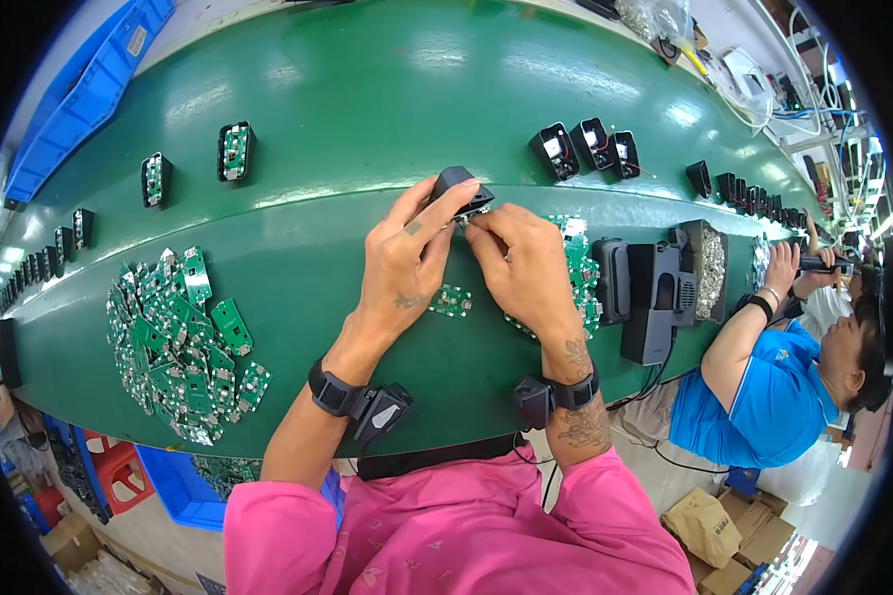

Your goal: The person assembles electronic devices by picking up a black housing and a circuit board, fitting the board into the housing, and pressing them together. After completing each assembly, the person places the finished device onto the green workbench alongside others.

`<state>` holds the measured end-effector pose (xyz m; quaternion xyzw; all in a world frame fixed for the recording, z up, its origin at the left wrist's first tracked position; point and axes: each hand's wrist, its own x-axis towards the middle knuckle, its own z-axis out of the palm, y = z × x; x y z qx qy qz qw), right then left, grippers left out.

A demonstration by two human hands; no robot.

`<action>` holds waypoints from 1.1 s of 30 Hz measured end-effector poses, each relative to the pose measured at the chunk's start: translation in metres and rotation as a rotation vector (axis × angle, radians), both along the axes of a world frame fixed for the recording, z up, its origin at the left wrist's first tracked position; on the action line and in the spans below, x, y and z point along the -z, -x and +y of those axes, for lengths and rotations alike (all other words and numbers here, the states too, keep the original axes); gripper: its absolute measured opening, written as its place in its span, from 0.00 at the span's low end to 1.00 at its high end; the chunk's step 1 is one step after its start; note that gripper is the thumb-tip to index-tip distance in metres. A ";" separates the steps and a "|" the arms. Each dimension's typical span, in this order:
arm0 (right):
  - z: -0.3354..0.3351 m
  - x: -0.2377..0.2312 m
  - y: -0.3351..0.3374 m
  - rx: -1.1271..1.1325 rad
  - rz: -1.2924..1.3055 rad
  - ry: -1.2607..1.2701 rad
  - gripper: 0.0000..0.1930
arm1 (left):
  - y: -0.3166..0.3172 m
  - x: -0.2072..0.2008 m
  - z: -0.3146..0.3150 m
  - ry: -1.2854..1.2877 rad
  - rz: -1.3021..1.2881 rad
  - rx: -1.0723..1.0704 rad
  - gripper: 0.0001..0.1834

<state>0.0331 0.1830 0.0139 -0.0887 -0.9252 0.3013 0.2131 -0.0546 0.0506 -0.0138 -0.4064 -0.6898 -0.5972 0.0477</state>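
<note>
My left hand (404, 248) is closed around a small black plastic housing (453, 181), held tilted above the middle of the green table. At the housing's lower side shows the edge of a circuit board (480, 210) with small pale parts. My right hand (519, 260) pinches at that edge, its fingertips partly hidden behind the knuckles. Just below my hands a single green circuit board (450, 301) lies flat on the table. More green boards (577, 263) lie beside my right hand, partly covered by it.
A heap of circuit boards (174, 342) lies left. Two board-filled housings (235, 152) stand beyond it; three housings with wires (556, 152) stand far right. Near right are a black device (651, 302) and a tray of small metal parts (709, 270). A co-worker in blue (764, 397) sits right.
</note>
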 end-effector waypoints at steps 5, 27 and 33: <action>-0.002 0.000 0.000 0.023 -0.001 0.057 0.04 | -0.003 0.003 0.001 -0.013 -0.088 -0.017 0.28; -0.011 0.010 0.006 0.207 0.114 0.500 0.10 | -0.008 -0.007 0.001 -0.168 -0.730 0.064 0.27; -0.012 -0.004 -0.001 0.100 0.192 0.807 0.08 | -0.008 -0.006 -0.001 0.036 -0.514 0.057 0.30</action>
